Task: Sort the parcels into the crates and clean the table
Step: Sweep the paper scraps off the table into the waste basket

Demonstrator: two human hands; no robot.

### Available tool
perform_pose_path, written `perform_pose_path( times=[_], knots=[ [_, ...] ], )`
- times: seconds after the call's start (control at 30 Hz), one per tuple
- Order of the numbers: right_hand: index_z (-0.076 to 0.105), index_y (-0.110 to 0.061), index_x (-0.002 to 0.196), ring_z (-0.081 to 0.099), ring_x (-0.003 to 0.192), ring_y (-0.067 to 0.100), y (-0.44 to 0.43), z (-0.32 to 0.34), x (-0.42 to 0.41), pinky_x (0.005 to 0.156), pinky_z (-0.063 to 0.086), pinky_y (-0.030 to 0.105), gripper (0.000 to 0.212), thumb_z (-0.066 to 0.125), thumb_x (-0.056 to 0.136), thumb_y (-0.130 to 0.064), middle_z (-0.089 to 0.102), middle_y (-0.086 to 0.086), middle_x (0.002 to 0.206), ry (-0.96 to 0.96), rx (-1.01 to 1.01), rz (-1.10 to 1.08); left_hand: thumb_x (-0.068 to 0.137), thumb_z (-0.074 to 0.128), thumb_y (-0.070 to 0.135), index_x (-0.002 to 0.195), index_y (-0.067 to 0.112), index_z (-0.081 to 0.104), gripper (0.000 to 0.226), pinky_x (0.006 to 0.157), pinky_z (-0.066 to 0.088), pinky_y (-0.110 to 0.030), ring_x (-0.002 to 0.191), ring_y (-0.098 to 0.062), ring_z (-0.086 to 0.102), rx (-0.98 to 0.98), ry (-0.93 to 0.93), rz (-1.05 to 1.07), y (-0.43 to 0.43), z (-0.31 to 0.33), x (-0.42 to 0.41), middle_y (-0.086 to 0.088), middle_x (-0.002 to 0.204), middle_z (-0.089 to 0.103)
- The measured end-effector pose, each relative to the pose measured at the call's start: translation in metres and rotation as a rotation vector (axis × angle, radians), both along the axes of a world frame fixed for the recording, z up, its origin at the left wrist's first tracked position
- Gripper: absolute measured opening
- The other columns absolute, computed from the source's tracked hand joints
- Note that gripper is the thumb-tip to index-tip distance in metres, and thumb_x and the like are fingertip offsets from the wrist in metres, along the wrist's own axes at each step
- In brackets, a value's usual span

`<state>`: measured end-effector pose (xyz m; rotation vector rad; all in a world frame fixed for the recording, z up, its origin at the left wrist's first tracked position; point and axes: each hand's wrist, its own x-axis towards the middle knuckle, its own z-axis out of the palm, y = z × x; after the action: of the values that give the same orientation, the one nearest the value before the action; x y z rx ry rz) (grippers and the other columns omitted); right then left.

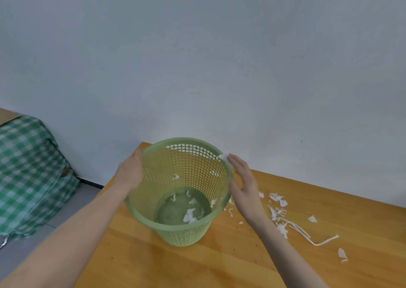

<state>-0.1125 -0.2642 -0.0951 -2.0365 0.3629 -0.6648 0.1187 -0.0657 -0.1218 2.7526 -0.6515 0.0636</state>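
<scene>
As left hand [129, 174] grips basket [184, 232], scraps [278, 213] beside

Wall [219, 57]: plain, pale grey-white, filling the upper half of the view.
Skirting [92, 183]: dark strip along the foot of the wall, left of the table.
Floor [85, 192]: grey and smooth, seen at lower left.
Table [362, 222]: orange-brown wood planks, set against the wall.
Checked cloth [28, 167]: green and white, draped over something boxy on the floor by the wall, apart from the table.
Light: soft and even.
</scene>
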Motion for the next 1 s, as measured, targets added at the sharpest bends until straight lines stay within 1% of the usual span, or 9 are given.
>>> perform_pose_path(
  times=[0.13, 0.27, 0.37, 0.6, 0.7, 0.83, 0.87, 0.93, 1.0],
  knots=[
    [0.049, -0.026, 0.136, 0.02, 0.137, -0.009, 0.014, 0.004, 0.004, 0.115, 0.012, 0.018, 0.053, 0.05, 0.089, -0.002, 0.037, -0.032, 0.136, 0.116, -0.13, 0.195, 0.079, 0.043, -0.004, 0.099, 0.009, 0.038, 0.024, 0.065, 0.034, -0.035, 0.075, -0.032, 0.05, -0.009, 0.007, -0.009, -0.001, 0.003, -0.001, -0.005, 0.077, 0.046],
    [0.032, -0.028, 0.147, 0.004, 0.145, 0.004, 0.006, 0.002, 0.014, 0.121, 0.004, 0.039, 0.063, 0.047, 0.089, -0.007, 0.027, -0.019, 0.151, 0.324, -0.253, 0.277, 0.08, 0.043, -0.004, 0.099, 0.009, 0.038, 0.024, 0.065, 0.034, -0.035, 0.073, -0.03, 0.047, 0.0, 0.001, -0.01, 0.0, 0.003, -0.001, -0.004, 0.076, 0.044],
    [0.029, -0.038, 0.146, -0.004, 0.146, 0.008, 0.001, 0.003, 0.017, 0.119, -0.006, 0.04, 0.059, 0.045, 0.094, -0.015, 0.027, -0.014, 0.153, 0.404, -0.324, 0.349, 0.08, 0.043, -0.004, 0.099, 0.01, 0.038, 0.025, 0.065, 0.035, -0.035, 0.072, -0.029, 0.047, -0.013, 0.018, -0.012, -0.001, 0.003, 0.0, -0.003, 0.076, 0.045],
    [0.046, -0.026, 0.138, 0.02, 0.138, 0.0, -0.014, -0.002, 0.011, 0.114, 0.016, 0.026, 0.047, 0.046, 0.096, -0.007, 0.04, -0.016, 0.143, 0.155, -0.071, 0.035, 0.079, 0.046, -0.003, 0.098, 0.01, 0.038, 0.025, 0.063, 0.036, -0.035, 0.072, -0.03, 0.048, -0.018, 0.027, -0.021, 0.002, 0.001, 0.001, -0.005, 0.078, 0.047],
    [0.05, -0.019, 0.134, 0.04, 0.13, 0.009, -0.032, -0.03, 0.002, 0.108, 0.032, 0.029, 0.043, 0.044, 0.095, -0.004, 0.048, -0.008, 0.137, 0.15, 0.057, -0.228, 0.079, 0.046, -0.003, 0.101, 0.008, 0.04, 0.026, 0.064, 0.036, -0.036, 0.074, -0.032, 0.05, -0.01, 0.016, -0.014, 0.0, 0.001, 0.002, -0.006, 0.079, 0.047],
    [0.039, -0.012, 0.142, 0.06, 0.084, 0.016, -0.05, -0.103, -0.019, 0.069, 0.052, 0.022, 0.05, 0.043, 0.093, -0.001, 0.042, 0.007, 0.146, 0.59, 0.089, -0.258, 0.079, 0.045, -0.004, 0.106, 0.006, 0.041, 0.029, 0.062, 0.037, -0.037, 0.073, -0.033, 0.051, 0.007, 0.008, -0.005, 0.0, 0.0, 0.003, -0.006, 0.077, 0.047],
    [0.035, -0.013, 0.145, 0.057, 0.101, 0.018, -0.051, -0.123, -0.024, 0.083, 0.052, 0.027, 0.055, 0.043, 0.093, -0.001, 0.034, 0.006, 0.151, 0.717, 0.061, -0.187, 0.079, 0.046, -0.003, 0.106, 0.006, 0.041, 0.029, 0.062, 0.037, -0.036, 0.073, -0.033, 0.05, 0.009, 0.005, -0.005, 0.0, 0.0, 0.004, -0.005, 0.076, 0.046],
    [0.026, -0.019, 0.149, 0.024, 0.142, 0.022, -0.049, -0.153, -0.029, 0.114, 0.028, 0.043, 0.063, 0.041, 0.091, -0.002, 0.014, 0.002, 0.159, 0.937, -0.046, -0.046, 0.079, 0.046, -0.003, 0.106, 0.007, 0.04, 0.029, 0.061, 0.036, -0.036, 0.071, -0.032, 0.049, 0.009, 0.006, -0.004, 0.0, 0.0, 0.004, -0.004, 0.074, 0.045],
    [0.017, -0.028, 0.151, 0.0, 0.147, 0.024, -0.046, -0.166, -0.031, 0.118, 0.011, 0.049, 0.07, 0.038, 0.09, -0.003, 0.0, -0.001, 0.161, 1.085, -0.116, 0.032, 0.08, 0.045, -0.003, 0.105, 0.007, 0.04, 0.028, 0.06, 0.036, -0.037, 0.069, -0.031, 0.049, 0.007, 0.011, -0.002, -0.001, -0.001, 0.003, -0.003, 0.073, 0.045]
  ],
)
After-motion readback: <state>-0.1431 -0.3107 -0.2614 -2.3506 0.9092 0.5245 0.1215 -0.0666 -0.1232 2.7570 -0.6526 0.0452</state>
